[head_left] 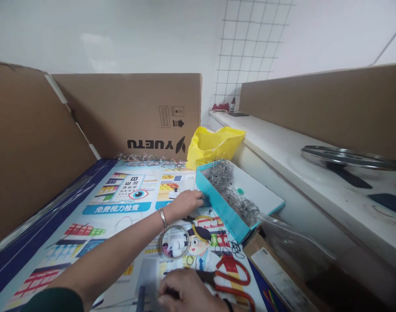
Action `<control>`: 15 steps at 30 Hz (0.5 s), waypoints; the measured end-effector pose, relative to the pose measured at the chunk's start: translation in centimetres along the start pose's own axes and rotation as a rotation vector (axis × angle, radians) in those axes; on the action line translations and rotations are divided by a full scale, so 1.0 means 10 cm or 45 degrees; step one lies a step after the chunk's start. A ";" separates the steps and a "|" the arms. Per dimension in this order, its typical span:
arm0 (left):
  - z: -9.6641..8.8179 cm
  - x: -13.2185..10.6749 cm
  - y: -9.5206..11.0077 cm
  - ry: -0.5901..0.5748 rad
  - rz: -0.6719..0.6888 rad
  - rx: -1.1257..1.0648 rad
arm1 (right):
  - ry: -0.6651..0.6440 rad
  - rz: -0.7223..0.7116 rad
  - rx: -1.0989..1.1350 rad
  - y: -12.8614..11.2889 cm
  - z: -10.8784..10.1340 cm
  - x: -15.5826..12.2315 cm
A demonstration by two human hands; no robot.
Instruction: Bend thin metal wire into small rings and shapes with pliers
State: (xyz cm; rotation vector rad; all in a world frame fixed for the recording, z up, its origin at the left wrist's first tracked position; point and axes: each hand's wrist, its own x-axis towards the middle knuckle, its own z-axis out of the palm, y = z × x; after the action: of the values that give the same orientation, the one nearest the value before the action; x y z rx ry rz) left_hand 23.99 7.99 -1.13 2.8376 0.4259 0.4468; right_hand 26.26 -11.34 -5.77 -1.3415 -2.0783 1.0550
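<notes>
Your left hand (188, 203) is at the near side of the blue box (222, 219), its fingers bunched together; you can't tell here whether they pinch anything or touch the wall. Your right hand (188, 289) is low in front, fingers curled, their grip too blurred to judge. The box lies slantwise, presumably for easy reach, its walls seemingly there to contain the loose metal bits (245, 209). The red-handled scissors (232, 277) lie just beside your right hand, probably for convenience, and the ring-shaped roll (175, 242) lies between your hands. Black loops (235, 248) sit by the box's near corner. Cardboard panels (122, 112) bound the left and back, and the white ledge (282, 135) the right; your widest room is leftward over the printed sheet (96, 209).
</notes>
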 end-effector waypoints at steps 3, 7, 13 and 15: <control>-0.04 0.05 -0.06 0.097 -0.085 -0.073 | -0.034 0.005 0.002 -0.05 -0.05 0.00; -0.12 0.12 -0.13 0.241 -0.214 -0.236 | -0.080 0.014 -0.022 -0.08 -0.09 0.01; -0.20 0.21 -0.19 0.373 -0.371 -0.503 | -0.156 0.046 -0.023 -0.07 -0.08 0.07; -0.23 0.24 -0.19 0.413 -0.408 -0.588 | -0.192 0.098 -0.046 -0.04 -0.05 0.11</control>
State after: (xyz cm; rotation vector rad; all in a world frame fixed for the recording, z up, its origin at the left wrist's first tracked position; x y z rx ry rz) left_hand 24.95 10.92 1.09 2.2079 0.7179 0.8189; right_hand 25.94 -10.28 -5.13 -1.4085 -2.1784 1.1895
